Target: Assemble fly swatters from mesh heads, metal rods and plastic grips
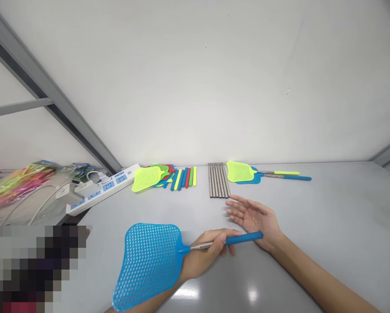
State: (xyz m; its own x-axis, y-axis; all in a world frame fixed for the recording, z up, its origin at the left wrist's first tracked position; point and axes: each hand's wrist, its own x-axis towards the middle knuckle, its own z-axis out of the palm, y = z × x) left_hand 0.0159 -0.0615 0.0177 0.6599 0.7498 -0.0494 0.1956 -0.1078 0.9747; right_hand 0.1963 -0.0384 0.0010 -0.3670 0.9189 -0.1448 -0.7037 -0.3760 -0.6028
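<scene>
My left hand (208,252) is closed around the metal shaft of a blue fly swatter (152,261), near where the shaft meets its blue grip. The perforated head points to the left and the grip end to the right. Beside that grip end, my right hand (255,219) is open, palm up with fingers spread, and holds nothing; whether the grip end touches its palm I cannot tell. Just beyond the right fingertips lies a row of metal tubes (218,182). Further right rest a yellow swatter (240,171) and a blue swatter (297,177), overlapping.
Loose swatter heads (147,178) in several colours are piled at the back, next to a row of coloured grips (185,178). A white power strip (106,191) with plugs and cables lies to the left. Bagged colourful items (21,182) sit beyond the frame post.
</scene>
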